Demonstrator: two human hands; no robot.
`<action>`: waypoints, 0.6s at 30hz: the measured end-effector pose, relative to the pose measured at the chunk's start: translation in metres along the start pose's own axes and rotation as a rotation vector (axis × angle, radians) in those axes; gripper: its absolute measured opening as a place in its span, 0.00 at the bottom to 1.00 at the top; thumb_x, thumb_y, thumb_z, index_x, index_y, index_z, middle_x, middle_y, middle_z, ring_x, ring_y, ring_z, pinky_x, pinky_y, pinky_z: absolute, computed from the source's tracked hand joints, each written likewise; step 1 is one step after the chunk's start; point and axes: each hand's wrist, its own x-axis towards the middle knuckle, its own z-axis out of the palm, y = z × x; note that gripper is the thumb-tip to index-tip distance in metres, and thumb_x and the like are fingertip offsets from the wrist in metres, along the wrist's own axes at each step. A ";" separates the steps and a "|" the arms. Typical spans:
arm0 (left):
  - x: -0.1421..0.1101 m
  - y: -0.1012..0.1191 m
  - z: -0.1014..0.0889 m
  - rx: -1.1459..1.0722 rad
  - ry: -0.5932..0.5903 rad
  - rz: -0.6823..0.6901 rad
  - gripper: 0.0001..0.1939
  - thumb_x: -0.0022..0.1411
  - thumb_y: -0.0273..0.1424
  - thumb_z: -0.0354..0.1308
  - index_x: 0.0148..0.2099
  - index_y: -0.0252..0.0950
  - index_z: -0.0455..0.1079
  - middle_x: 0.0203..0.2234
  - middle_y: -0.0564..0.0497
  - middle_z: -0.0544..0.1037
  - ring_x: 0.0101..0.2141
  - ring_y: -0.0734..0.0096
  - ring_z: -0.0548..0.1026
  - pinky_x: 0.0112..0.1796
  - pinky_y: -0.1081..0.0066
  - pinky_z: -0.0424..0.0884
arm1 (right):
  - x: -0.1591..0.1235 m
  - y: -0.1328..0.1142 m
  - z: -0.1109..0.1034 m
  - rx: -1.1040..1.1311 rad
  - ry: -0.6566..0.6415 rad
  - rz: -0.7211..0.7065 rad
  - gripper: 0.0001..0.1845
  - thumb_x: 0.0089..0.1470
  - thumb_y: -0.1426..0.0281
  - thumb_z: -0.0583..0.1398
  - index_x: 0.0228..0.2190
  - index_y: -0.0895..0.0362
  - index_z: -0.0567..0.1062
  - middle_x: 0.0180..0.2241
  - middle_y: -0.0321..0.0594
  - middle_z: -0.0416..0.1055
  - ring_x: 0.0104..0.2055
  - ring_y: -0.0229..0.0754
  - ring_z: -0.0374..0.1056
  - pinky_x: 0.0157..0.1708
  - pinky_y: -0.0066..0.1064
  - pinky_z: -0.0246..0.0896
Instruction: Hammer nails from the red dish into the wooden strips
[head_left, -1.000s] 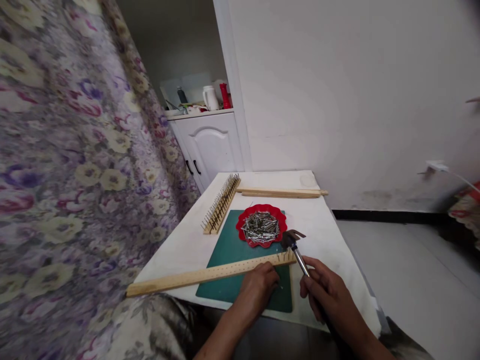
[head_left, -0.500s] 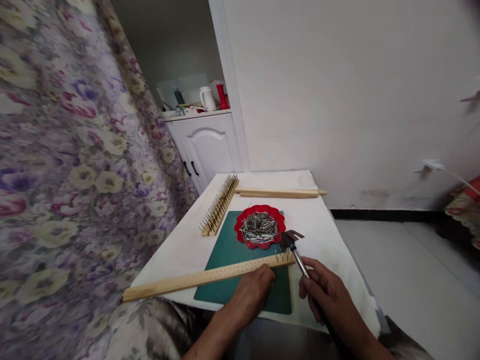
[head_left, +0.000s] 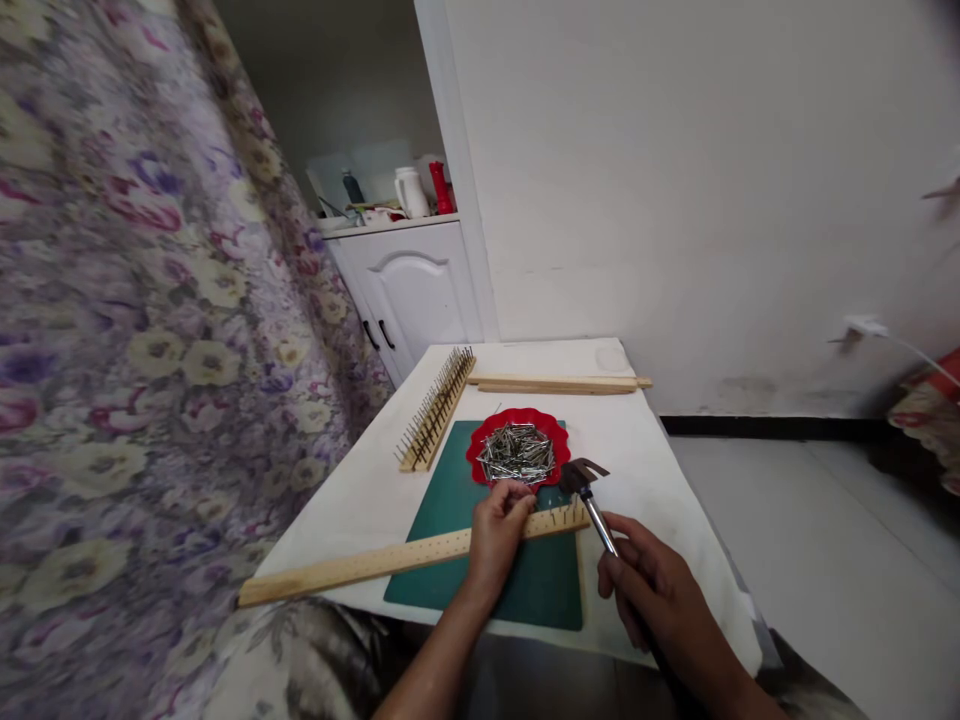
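My right hand (head_left: 660, 595) is wrapped around the handle of a claw hammer (head_left: 598, 518), whose dark head is raised just right of the bowl. A long wooden strip (head_left: 360, 566) with rows of small holes lies across the green mat (head_left: 431, 515); several nails (head_left: 568, 513) stand in its right end. Over this strip reaches my left hand (head_left: 496, 530), its fingers bent together at the near rim of a red scalloped bowl (head_left: 477, 447). Loose nails (head_left: 517, 452) fill the bowl. Whatever the left fingertips hold, if anything, cannot be made out.
At the table's left stands a wooden piece (head_left: 429, 452) bristling with upright nails. Bare wooden strips (head_left: 555, 384) lie along the far side of the white-covered table (head_left: 345, 510). A floral curtain (head_left: 180, 330) hangs on the left, and a white cabinet (head_left: 416, 295) stands behind.
My left hand has moved up and slightly left, from the near edge of the strip to the bowl's near rim. The right hand and hammer have hardly moved.
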 end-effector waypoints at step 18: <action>-0.006 0.009 0.001 0.204 -0.042 0.095 0.05 0.57 0.32 0.55 0.30 0.36 0.68 0.25 0.55 0.73 0.28 0.72 0.69 0.30 0.76 0.62 | -0.001 -0.001 0.000 -0.004 -0.002 0.017 0.19 0.57 0.62 0.54 0.49 0.56 0.63 0.23 0.28 0.65 0.11 0.27 0.51 0.12 0.22 0.41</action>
